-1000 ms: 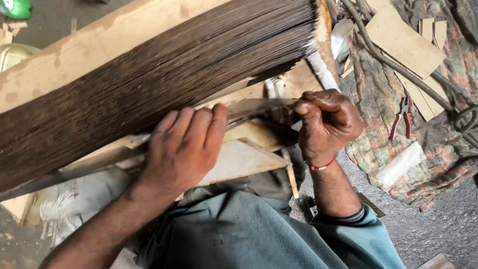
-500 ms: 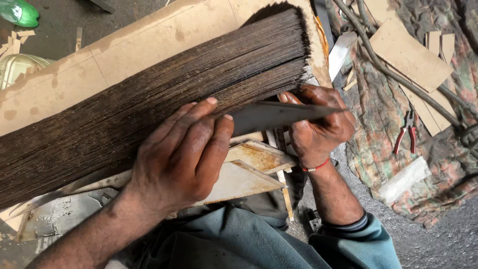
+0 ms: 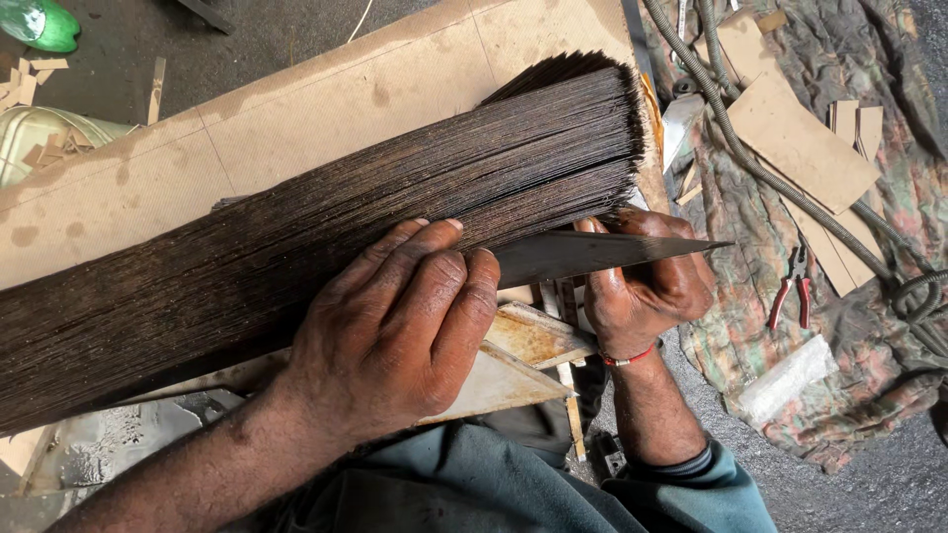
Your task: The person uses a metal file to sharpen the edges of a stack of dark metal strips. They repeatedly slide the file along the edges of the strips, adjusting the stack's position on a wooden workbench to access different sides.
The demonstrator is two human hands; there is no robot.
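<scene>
A thick stack of thin dark brown sheets (image 3: 326, 227) lies on edge across a cardboard board (image 3: 326, 109). My left hand (image 3: 395, 326) presses flat on the stack's near face, fingers spread toward the right. My right hand (image 3: 647, 281) grips one thin dark sheet (image 3: 592, 252) at the stack's right end, with the sheet's tip poking out to the right past my fingers. A red thread circles my right wrist.
Pale wooden pieces (image 3: 523, 345) sit under my hands. To the right lies a patterned cloth (image 3: 869, 326) with red-handled pliers (image 3: 790, 286), brown card pieces (image 3: 795, 138), a grey hose (image 3: 750, 163) and a clear plastic packet (image 3: 785, 380). A green object (image 3: 39, 22) is at top left.
My left hand has slid up onto the face of the stack. My right hand has pulled one thin sheet out from the stack's lower right end and now holds it level.
</scene>
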